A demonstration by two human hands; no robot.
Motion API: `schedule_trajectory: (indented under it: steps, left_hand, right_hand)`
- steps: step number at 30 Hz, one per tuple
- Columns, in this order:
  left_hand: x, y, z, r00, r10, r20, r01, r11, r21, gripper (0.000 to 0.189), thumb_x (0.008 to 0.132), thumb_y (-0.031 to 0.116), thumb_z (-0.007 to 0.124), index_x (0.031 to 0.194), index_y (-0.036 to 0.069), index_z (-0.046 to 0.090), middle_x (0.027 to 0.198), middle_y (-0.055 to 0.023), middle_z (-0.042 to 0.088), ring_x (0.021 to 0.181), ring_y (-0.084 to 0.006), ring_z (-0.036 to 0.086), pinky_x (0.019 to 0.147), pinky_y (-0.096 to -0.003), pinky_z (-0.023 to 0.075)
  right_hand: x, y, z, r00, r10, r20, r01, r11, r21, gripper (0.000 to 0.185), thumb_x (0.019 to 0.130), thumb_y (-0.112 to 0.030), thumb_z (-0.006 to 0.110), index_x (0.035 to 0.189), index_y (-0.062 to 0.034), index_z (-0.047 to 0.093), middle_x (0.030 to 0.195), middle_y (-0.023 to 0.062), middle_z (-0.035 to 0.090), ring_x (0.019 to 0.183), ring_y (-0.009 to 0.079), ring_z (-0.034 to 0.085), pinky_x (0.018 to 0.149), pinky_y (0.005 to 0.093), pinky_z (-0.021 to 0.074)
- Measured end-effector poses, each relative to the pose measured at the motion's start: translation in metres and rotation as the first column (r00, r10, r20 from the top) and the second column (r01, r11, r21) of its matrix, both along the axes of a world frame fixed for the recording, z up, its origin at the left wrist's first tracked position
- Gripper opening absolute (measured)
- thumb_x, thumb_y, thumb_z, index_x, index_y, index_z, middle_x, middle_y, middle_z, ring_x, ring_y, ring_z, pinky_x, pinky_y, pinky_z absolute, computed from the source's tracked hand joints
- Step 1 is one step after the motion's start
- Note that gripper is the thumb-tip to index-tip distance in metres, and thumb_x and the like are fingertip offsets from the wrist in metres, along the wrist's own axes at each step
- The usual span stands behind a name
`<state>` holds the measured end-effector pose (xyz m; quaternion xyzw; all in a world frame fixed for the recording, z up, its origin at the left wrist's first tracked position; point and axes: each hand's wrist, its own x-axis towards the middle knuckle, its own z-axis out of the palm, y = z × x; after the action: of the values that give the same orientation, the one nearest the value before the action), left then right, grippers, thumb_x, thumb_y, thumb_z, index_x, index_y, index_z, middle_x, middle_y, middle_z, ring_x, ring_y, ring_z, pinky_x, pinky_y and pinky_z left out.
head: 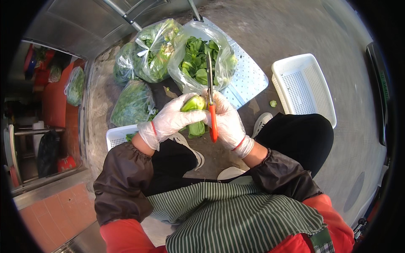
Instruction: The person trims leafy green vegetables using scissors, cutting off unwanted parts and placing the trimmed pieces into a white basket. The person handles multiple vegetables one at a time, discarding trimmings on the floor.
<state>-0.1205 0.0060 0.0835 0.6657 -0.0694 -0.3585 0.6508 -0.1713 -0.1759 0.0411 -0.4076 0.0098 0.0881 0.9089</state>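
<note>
My left hand, in a clear plastic glove, is closed around a head of bok choy. Its pale stem end points up and its green leaves hang below my fingers. A pair of scissors with red-orange handles is held in my gloved right hand, blades pointing away from me. The right fingertips also reach the vegetable's stem end. Beyond the blades stands an open clear plastic bag with leafy bok choy inside.
Tied bags of greens stand at the back left, with another bag nearer. A white plastic basket sits at right; a second basket is partly behind my left arm. A perforated metal panel and a cut stem piece lie on the ground.
</note>
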Motion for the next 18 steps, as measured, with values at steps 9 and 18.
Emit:
schedule_trajectory:
  steps: [9, 18]
  left_hand:
    - [0.001, 0.014, -0.007, 0.958, 0.228, -0.171, -0.232, 0.973, -0.002, 0.036, 0.096, 0.01, 0.076, 0.129, 0.003, 0.063, 0.112, -0.001, 0.068, 0.099, -0.0109, 0.066, 0.088, -0.0279, 0.0545]
    - [0.003, 0.014, -0.006, 0.977, 0.136, -0.164, -0.121, 0.988, 0.094, 0.034, 0.095, 0.005, 0.073, 0.128, 0.002, 0.064, 0.11, -0.0013, 0.068, 0.097, -0.0105, 0.065, 0.086, -0.0279, 0.0549]
  right_hand:
    - [-0.034, -0.029, 0.019, 0.964, 0.112, -0.24, -0.227, 0.818, -0.528, 0.031, 0.099, -0.016, 0.066, 0.127, -0.0037, 0.064, 0.082, 0.0085, 0.066, 0.061, 0.0165, 0.058, 0.056, 0.0286, 0.0456]
    - [-0.036, -0.03, 0.007, 0.974, 0.202, 0.1, 0.055, 0.218, -0.974, 0.039, 0.09, -0.012, 0.061, 0.128, -0.0042, 0.067, 0.099, 0.0218, 0.072, 0.098, 0.0421, 0.067, 0.089, 0.0501, 0.0514]
